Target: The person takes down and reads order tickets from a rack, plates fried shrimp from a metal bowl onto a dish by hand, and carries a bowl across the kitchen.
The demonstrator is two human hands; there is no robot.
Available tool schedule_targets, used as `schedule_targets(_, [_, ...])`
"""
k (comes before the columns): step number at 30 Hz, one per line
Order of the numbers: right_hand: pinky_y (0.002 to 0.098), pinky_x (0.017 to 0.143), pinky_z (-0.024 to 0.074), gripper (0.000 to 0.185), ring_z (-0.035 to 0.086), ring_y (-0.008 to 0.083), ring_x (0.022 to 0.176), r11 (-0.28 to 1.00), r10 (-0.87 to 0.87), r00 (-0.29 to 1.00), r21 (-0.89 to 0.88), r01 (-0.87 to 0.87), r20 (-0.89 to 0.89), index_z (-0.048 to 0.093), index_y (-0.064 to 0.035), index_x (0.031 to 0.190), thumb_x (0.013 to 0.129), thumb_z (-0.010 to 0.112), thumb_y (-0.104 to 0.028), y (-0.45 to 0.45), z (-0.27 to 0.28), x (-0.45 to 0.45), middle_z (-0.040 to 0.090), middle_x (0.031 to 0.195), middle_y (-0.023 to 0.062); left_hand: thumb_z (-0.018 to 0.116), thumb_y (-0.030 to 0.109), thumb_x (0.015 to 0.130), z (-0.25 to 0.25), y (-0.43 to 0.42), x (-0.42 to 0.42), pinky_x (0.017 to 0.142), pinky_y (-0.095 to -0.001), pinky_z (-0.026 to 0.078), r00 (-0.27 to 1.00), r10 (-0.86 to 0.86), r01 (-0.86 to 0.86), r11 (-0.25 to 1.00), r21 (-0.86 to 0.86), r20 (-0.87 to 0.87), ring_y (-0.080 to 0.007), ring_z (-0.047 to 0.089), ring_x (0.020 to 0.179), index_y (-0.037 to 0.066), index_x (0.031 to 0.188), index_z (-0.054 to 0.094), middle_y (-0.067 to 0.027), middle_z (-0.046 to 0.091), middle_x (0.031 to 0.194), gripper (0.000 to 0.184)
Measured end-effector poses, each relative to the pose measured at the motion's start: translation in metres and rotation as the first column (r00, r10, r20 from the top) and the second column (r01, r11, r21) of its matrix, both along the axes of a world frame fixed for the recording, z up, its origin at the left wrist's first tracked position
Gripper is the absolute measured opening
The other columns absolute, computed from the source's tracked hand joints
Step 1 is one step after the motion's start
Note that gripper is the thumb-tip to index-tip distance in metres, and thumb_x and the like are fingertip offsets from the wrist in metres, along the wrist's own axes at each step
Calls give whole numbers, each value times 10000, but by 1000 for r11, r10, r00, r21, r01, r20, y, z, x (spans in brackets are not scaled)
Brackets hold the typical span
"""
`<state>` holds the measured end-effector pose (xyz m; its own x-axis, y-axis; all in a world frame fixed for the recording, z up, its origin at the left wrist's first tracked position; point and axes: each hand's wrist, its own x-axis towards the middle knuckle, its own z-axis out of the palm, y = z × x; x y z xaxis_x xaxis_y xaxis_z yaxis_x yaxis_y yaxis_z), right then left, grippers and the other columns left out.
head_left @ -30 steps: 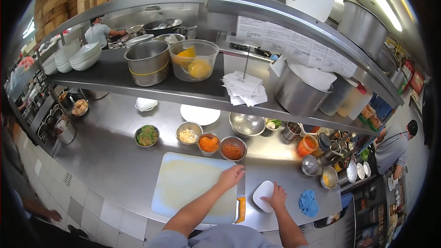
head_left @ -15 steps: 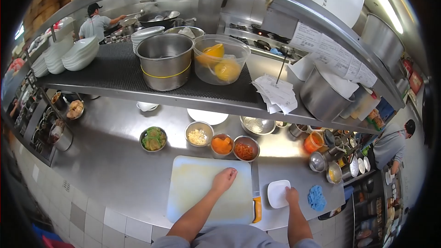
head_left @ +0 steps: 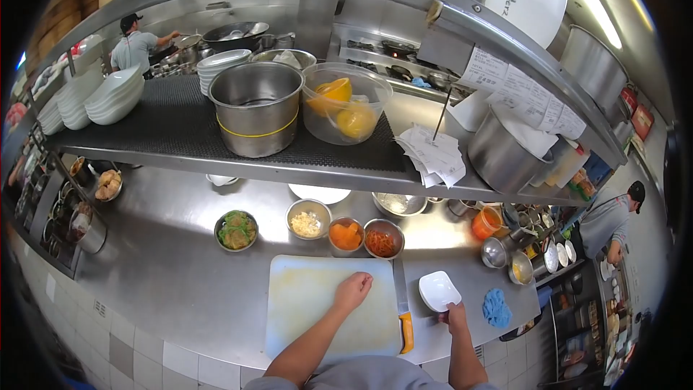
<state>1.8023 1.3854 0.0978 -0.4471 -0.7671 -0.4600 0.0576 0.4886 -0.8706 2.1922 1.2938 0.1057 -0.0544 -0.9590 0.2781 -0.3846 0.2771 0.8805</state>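
From my seat, looking through the head camera, I have the white bowl [head_left: 439, 291] in the right grip [head_left: 456, 318], fingers closed on its near right edge. It sits over the worktop [head_left: 159, 267] to the right of the knife [head_left: 408, 334], tipped so I can see into its hollow; whether its far side touches the steel I cannot tell. The left grip [head_left: 352, 292] is closed, fingers curled in, over the right part of the cutting board [head_left: 303, 325]. I cannot tell whether it encloses anything small or touches the board.

The bowl looks glazed and rigid, so I judge it light enough for one hand, slick if wet, and liable to chip on the metal. The rim is the place to hold: thumb on one face, fingers supporting beneath, since a corner pinch alone could let it swivel.

To its right lies a crumpled blue cloth [head_left: 497, 308]; beyond the board stand metal bowls of orange pieces [head_left: 346, 234] and reddish shreds [head_left: 383, 240].
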Motion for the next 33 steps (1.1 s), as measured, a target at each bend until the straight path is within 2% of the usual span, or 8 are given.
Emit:
schedule_targets(2, [329, 436, 554, 337, 613, 173, 490, 1000, -14, 1000, -13, 14, 19, 525, -20, 1254, 927, 497, -98, 0, 7, 7, 675, 839, 118, 665, 266, 972, -1, -1, 1, 668, -382, 544, 1000, -4, 4, 1000, -15, 7, -264, 675, 713, 69, 1001, 712, -103, 723, 938, 204])
schedule_targets(7, [349, 504, 561, 373, 590, 190, 518, 1000, 14, 1000, -6, -14, 14, 525, -78, 1296, 925, 509, -105, 4, 11, 22, 653, 841, 86, 650, 253, 974, 3, 2, 2, 713, -393, 554, 999, -31, 30, 999, 20, 23, -286, 695, 772, 80, 996, 698, -90, 720, 961, 181])
schedule_targets(11, [347, 506, 558, 387, 594, 193, 535, 1000, 17, 998, -16, -16, 57, 527, -70, 1307, 921, 528, -106, 7, 22, 38, 661, 880, 94, 654, 249, 968, 1, 3, 0, 719, -392, 554, 999, -27, 27, 1000, 2, 22, -284, 696, 773, 82, 995, 698, -90, 721, 963, 175])
schedule_targets(16, [306, 503, 545, 374, 608, 172, 562, 991, 125, 983, -72, -116, 131, 547, -36, 1292, 926, 527, -108, 10, 37, 52, 672, 910, 94, 664, 256, 961, 7, 5, 1, 719, -387, 554, 998, -44, 42, 999, 34, 39, -278, 698, 784, 88, 993, 697, -91, 720, 958, 174])
schedule_targets(22, [300, 494, 538, 378, 603, 174, 557, 985, 164, 978, -81, -154, 129, 554, -25, 1288, 921, 534, -114, 15, 44, 63, 673, 901, 93, 690, 269, 940, 6, 5, 2, 668, -426, 516, 996, -32, 24, 995, 93, 79, -327, 649, 742, 75, 865, 624, -109, 662, 852, 218])
schedule_targets(24, [299, 499, 539, 383, 604, 175, 565, 985, 167, 977, -75, -158, 134, 551, -21, 1291, 921, 534, -115, 17, 46, 66, 674, 917, 99, 709, 267, 918, -1, 3, 1, 643, -447, 486, 995, -34, 32, 999, 23, 94, -357, 606, 720, 61, 785, 571, -117, 616, 809, 281])
schedule_targets(27, [297, 514, 544, 399, 608, 175, 586, 984, 175, 975, -61, -168, 135, 542, -13, 1306, 921, 536, -117, 21, 49, 71, 677, 951, 108, 722, 261, 900, -10, 1, 1, 642, -449, 478, 993, -51, 57, 997, -54, 106, -361, 592, 720, 45, 725, 551, -116, 602, 805, 327])
schedule_targets(33, [297, 536, 549, 435, 610, 170, 613, 973, 228, 967, -49, -224, 116, 528, -5, 1341, 922, 540, -117, 23, 55, 78, 675, 1006, 114, 707, 226, 896, -15, 2, 2, 654, -439, 483, 997, -78, 78, 997, -20, 25, -358, 599, 728, 25, 672, 537, -114, 609, 818, 346])
